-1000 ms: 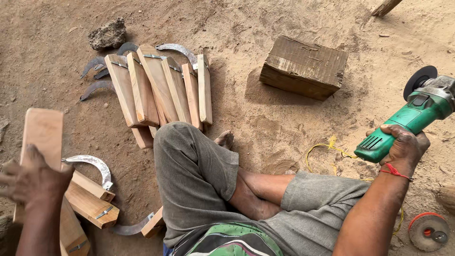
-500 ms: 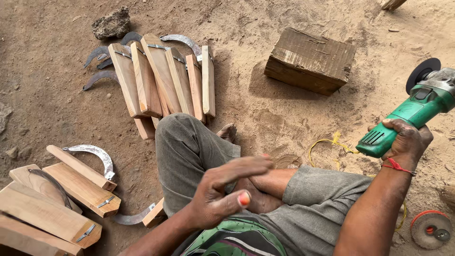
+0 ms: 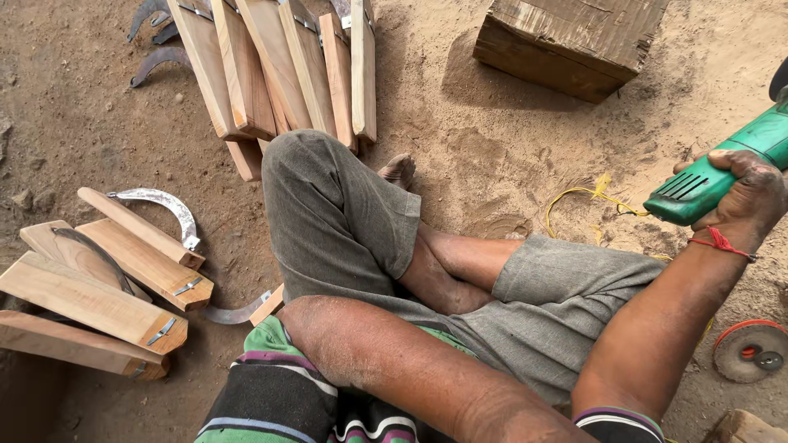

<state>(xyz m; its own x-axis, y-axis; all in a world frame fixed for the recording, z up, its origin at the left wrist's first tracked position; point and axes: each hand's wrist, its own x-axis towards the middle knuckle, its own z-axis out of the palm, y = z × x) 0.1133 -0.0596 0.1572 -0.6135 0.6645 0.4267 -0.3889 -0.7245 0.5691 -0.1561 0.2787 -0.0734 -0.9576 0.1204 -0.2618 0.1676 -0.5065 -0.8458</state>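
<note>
Head-camera view looks down on a person sitting cross-legged on sandy ground. At the right edge, the right hand (image 3: 743, 197) is closed around the body of a green plastic angle grinder (image 3: 722, 168), held up off the ground with its far end running out of view. A red thread circles that wrist. The left hand is out of sight (only the forearm crosses the near middle, so its grip cannot be told). A yellow cord (image 3: 587, 197) lies on the sand just left of the grinder. At far right sits a rough wooden block (image 3: 566, 41). Far left, a row of pale wooden handle blanks (image 3: 279, 66) lies side by side; near left, more blanks with curved metal sickle blades (image 3: 160, 205). A round red-rimmed grinding disc (image 3: 751, 351) rests near right.
</note>
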